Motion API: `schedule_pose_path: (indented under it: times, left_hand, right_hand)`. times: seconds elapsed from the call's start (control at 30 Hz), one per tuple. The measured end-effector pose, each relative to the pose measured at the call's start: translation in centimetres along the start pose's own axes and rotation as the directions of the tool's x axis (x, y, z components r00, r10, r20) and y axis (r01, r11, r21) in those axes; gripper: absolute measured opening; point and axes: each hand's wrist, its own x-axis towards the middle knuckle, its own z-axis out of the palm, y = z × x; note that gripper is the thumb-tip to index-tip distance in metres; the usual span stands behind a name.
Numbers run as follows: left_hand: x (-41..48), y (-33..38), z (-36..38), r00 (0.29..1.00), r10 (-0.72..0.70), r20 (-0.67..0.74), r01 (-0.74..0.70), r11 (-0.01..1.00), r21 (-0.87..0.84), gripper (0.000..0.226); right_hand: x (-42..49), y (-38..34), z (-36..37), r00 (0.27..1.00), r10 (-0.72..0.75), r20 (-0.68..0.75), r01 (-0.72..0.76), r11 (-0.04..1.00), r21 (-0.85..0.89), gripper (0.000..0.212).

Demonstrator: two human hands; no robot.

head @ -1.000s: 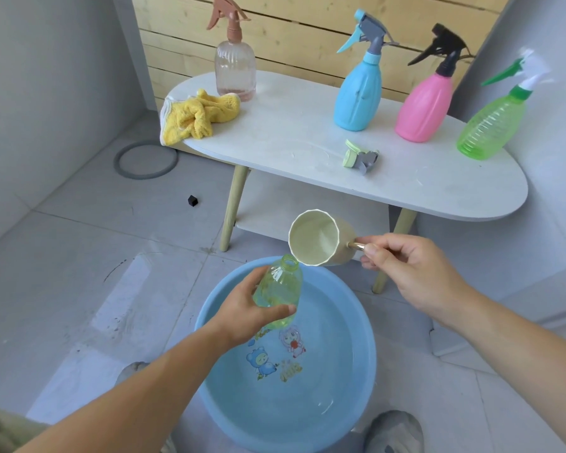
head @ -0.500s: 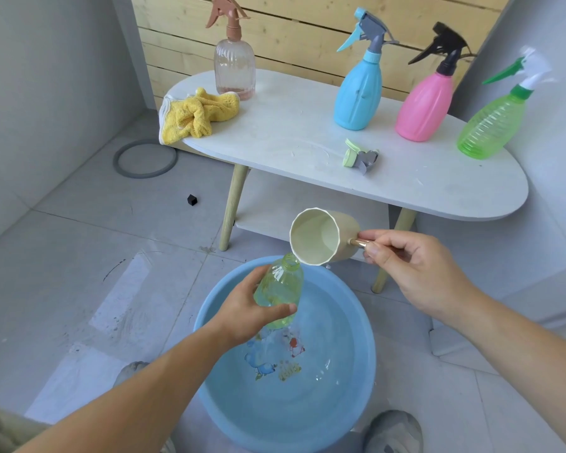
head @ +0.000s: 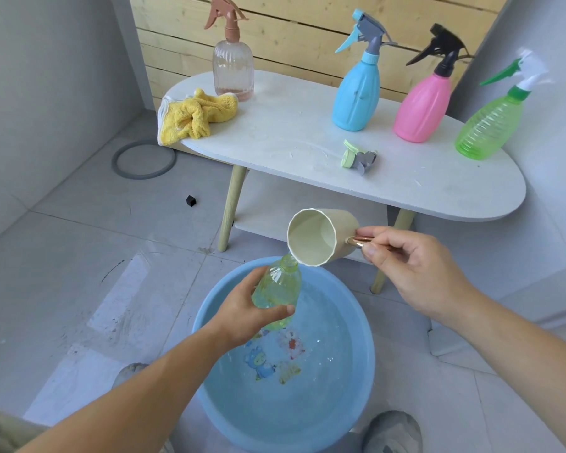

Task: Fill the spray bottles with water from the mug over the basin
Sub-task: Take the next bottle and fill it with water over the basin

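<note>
Your left hand (head: 242,313) grips the bottle (head: 278,292) over the basin (head: 206,397) so spills land there; your right hand (head: 415,273) pinches the handle of the tipped mug (head: 321,237), its rim at the neck.

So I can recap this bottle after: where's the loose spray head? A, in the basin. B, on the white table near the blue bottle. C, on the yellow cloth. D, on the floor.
B: the loose spray head lies on the white table, just in front of the blue bottle.

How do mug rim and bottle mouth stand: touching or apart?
Cannot tell. In the head view the rim of the mug overlaps the mouth of the bottle; no gap shows, nor plain contact.
</note>
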Motion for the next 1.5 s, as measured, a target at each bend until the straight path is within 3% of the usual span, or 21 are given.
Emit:
schedule_pose_path:
  times: [0.47,0.93,1.13,1.5]
  left_hand:
    - [0.09,-0.14,0.0,1.0,-0.014,0.001,0.014,1.0,-0.007,0.076]
    - [0.08,-0.42,0.07,0.999,-0.037,0.002,0.037,0.999,0.006,0.092]
    - [0.02,-0.32,0.1,1.0,-0.023,0.008,0.023,1.0,0.001,0.078]
    - [0.1,-0.43,0.07,1.0,-0.023,0.006,0.023,1.0,0.013,0.083]
  right_hand:
    - [0.02,-0.04,0.14,0.999,-0.042,-0.018,0.041,0.999,-0.028,0.015]
    - [0.15,-0.07,0.13,0.997,-0.072,-0.025,0.071,0.996,-0.052,0.013]
    - [0.2,0.2,0.18,0.995,-0.099,-0.032,0.097,0.994,-0.056,0.011]
    - [0.08,-0.07,0.29,0.99,-0.136,-0.029,0.132,0.987,-0.095,0.014]
